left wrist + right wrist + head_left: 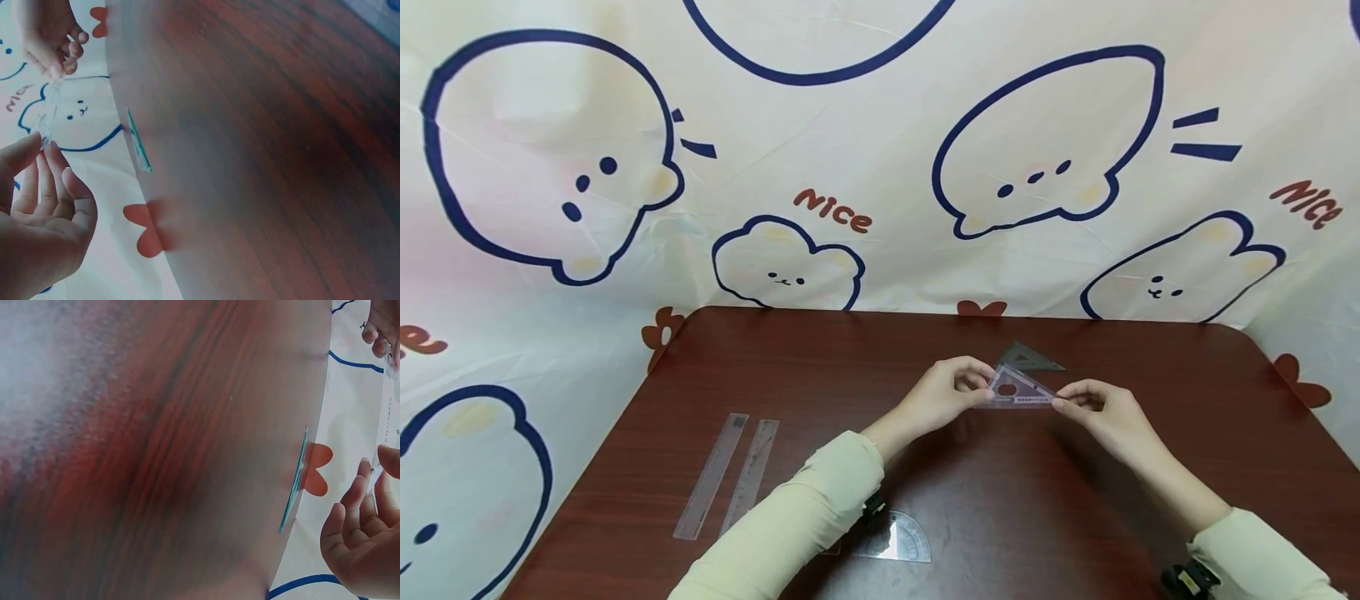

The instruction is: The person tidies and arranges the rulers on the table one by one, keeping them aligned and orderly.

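Both hands hold a clear triangular set square (1018, 390) a little above the brown table (790, 375). My left hand (983, 393) pinches its left corner and my right hand (1060, 405) pinches its right corner. In the left wrist view the left hand (42, 145) holds one end of the clear set square (50, 106), with the right hand (53, 44) at the other end. In the right wrist view the right hand (377, 464) grips the clear plastic (390, 406), and the left hand (382, 328) is at the top.
A second, darker set square (1028, 358) lies flat on the table just behind the hands, seen edge-on as a teal sliver (139, 140) (294, 484). Two clear rulers (711, 475) (751, 473) lie at the left, and a protractor (895, 537) near the front edge. A cartoon-print cloth (850, 167) hangs behind.
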The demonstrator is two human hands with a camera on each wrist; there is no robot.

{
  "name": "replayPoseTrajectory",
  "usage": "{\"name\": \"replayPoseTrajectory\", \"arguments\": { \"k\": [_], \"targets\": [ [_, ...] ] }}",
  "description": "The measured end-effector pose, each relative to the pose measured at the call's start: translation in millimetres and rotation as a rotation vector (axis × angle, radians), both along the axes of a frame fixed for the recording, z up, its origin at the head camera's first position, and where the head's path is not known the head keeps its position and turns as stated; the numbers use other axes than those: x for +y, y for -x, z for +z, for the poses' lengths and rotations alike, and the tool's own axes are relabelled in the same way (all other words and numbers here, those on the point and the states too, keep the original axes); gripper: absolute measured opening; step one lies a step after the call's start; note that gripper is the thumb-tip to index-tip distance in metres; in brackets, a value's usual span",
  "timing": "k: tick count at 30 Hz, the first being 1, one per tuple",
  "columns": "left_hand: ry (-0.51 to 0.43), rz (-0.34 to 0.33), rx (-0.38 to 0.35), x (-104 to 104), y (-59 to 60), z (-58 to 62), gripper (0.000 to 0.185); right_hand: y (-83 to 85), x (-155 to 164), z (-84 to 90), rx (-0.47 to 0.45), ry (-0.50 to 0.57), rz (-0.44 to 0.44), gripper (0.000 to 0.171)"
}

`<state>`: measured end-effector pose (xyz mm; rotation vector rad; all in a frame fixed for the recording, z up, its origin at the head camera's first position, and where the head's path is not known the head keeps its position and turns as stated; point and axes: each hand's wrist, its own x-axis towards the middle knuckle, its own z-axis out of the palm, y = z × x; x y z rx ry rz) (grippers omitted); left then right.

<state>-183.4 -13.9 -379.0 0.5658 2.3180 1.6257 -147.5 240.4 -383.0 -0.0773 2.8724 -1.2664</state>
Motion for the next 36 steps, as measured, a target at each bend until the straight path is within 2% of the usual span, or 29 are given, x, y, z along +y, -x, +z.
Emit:
{"name": "replayPoseTrajectory", "arguments": {
  "k": [11,17,24,36],
  "targets": [
    [0.018,-0.013,0.003,-2,-7.6,4.5,0.019,-10.9,-2,1.7,0.019,-0.001,0.007,0.026],
    [0.065,-0.003,0.017,-7,-8.7,8.1,0.018,-15.3,-6,4.1,0.041,-0.001,0.029,0.021],
    [0.097,-0.041,0.030,-11,-17.3,12.7,0.017,-28.0,-8,2.8,0.048,0.015,0.040,0.019],
    [0.130,-0.052,-0.022,-14,-29.9,1.3,0.011,-43.5,-10,-6.8,0.051,0.019,0.054,0.012]
  ]
}}
